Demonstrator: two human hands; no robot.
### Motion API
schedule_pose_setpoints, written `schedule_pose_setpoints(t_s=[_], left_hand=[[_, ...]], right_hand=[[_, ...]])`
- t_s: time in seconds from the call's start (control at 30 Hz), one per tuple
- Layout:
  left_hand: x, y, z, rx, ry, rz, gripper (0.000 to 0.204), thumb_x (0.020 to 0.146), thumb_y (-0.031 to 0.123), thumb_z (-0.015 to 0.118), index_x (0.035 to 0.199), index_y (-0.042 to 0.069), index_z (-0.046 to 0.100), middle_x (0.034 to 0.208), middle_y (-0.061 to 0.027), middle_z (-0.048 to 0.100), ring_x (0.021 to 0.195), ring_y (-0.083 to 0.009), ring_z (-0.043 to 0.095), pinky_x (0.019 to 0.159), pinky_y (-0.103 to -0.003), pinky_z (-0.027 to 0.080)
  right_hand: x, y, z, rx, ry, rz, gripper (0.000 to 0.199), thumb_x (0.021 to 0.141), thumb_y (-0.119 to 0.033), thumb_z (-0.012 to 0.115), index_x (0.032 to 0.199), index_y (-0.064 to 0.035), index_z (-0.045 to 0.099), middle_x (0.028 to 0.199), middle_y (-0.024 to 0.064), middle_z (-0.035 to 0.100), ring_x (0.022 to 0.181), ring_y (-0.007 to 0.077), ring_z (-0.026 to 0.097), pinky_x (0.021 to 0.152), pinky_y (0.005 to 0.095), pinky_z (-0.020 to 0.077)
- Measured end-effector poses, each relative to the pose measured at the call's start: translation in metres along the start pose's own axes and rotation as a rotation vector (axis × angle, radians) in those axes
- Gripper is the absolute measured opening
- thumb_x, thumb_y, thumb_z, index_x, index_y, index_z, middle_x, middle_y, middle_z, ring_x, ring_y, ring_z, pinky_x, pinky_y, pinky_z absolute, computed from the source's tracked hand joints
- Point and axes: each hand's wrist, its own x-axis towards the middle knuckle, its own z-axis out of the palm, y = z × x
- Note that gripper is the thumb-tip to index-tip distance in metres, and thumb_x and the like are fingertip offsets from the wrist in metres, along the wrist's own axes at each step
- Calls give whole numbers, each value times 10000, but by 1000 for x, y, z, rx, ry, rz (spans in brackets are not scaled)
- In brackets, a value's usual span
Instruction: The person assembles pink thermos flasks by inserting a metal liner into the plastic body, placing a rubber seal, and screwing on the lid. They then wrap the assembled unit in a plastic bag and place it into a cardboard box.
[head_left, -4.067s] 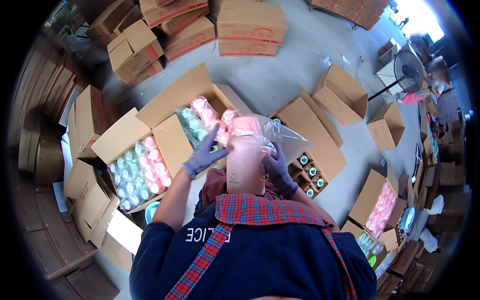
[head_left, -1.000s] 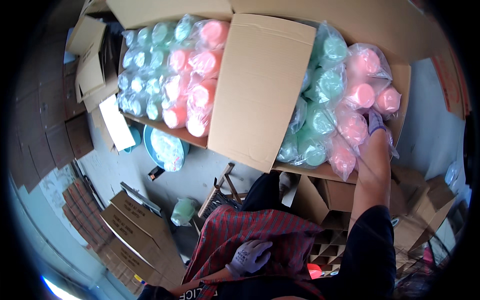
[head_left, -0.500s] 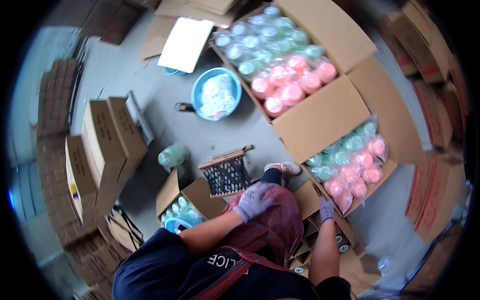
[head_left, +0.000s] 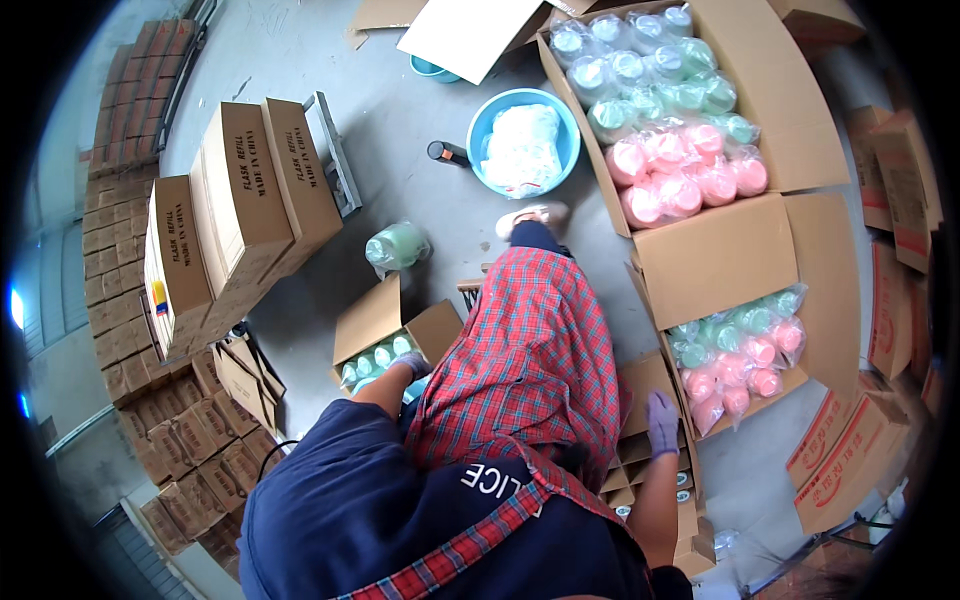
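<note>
My left hand (head_left: 413, 364), in a pale purple glove, reaches down to a small open carton (head_left: 367, 315). Light-green plastic-wrapped bottles (head_left: 383, 356) stand in that carton, beside a light-blue basin (head_left: 372, 383) partly covered by my forearm. The fingertips touch or hover over the basin's edge; I cannot tell which. My right hand (head_left: 661, 425), gloved alike, rests with fingers stretched at the edge of a divided carton (head_left: 628, 455) by my right side. Round-topped items (head_left: 682, 496) sit in some of its compartments. Beyond that hand, a carton holds green and pink wrapped bottles (head_left: 735, 370).
A large carton (head_left: 715, 250) of clear, green and pink wrapped bottles is at the upper right. A blue basin (head_left: 571, 150) of plastic bags stands ahead, with a black-and-orange tool (head_left: 447, 153) beside it. One wrapped green bundle (head_left: 397, 246) lies on the floor. Stacked cartons (head_left: 250, 190) rise left.
My left hand has moved from over my lap down to the small carton at the left. My right hand stays by the divided carton. The view has shifted, and I have leaned or stepped forward.
</note>
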Motion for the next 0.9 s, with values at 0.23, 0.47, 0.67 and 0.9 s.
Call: schedule_pose_setpoints(t_s=[0.23, 0.47, 0.67, 0.9], left_hand=[[143, -44, -102, -355, 193, -254, 447, 759, 309, 601, 1062, -6, 695, 1145, -242, 651, 1107, -365, 621, 943, -406, 490], [284, -126, -77, -1162, 91, -642, 510, 741, 268, 632, 1141, -48, 631, 1047, -214, 663, 959, -331, 651, 760, -415, 537], [485, -170, 7, -1652, 324, -491, 578, 802, 258, 704, 1313, 69, 511, 1100, -115, 608, 917, -211, 591, 771, -434, 512], [495, -108, -83, -2277, 299, -549, 370, 814, 192, 705, 1153, 88, 599, 976, -35, 642, 851, -179, 581, 770, -355, 482]], right_hand=[[-62, 26, 14, 194, 142, 278, 103, 886, -163, 588, 806, -111, 549, 618, -27, 470, 514, 85, 461, 425, 241, 346], [0, -192, 219, -606, -186, 13, 253, 909, -161, 585, 1080, 14, 652, 947, 96, 675, 888, 209, 643, 805, 300, 512], [79, -261, 303, -435, -292, 225, 227, 923, -84, 569, 1103, 31, 644, 1010, 80, 673, 901, 146, 625, 827, 294, 511], [104, -293, 361, -678, -378, 212, 256, 907, -146, 588, 1101, 8, 657, 989, 98, 695, 882, 169, 648, 804, 294, 507]])
